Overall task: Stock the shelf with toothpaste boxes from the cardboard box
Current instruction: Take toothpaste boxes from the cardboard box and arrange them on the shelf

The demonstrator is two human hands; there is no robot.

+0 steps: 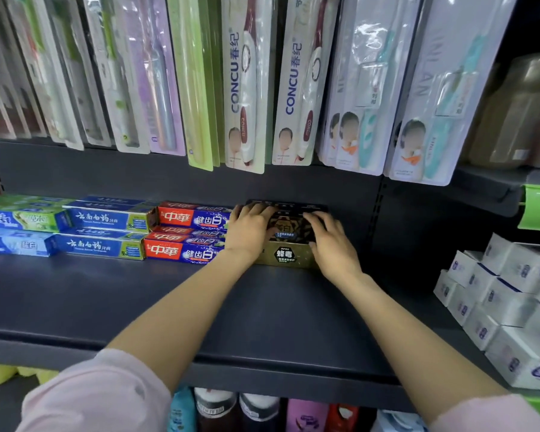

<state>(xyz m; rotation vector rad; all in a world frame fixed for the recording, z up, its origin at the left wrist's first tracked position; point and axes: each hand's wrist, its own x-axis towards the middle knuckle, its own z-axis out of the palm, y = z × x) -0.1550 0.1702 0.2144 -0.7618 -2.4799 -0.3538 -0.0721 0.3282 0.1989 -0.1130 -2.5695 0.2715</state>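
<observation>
step: seating the black/gold boxes (286, 241) at the back of the shelf (262, 307), right end of the toothpaste row. My read, not a fact.
L hand (250, 229): on the left end of the stack, fingers lying fwd over the top box, loosely bent. Looks like a press/steady more than a grip; can't see the thumb.
R hand (331, 241): on the right end, fingers spread apart and draped over the top edge, thumb side down by the gold front. Holding the end, not pinching.
box pos: stack sits between my two hands, touching both. At least 2 layers, gold-faced one at the bottom front, dark one on top.
long axis: runs L-R, parallel to the shelf edge, same as the rest of the row.
key relation: left end of the stack is just beside the red boxes (184, 232), but L hand covers the joint, so can't tell if touching or a gap. Next move prob a push left and back to close up.
nearer hand: both equal on it; R hand is the one placed to shove left, L acts as stop.
back wall: dark box top reaches close to it, gap not readable.
row: blue boxes (103, 232), then green Crest (16, 219) further left.
cardboard box: not in view.
risk: top layer may slide off the bottom one if I push only the top.
</observation>
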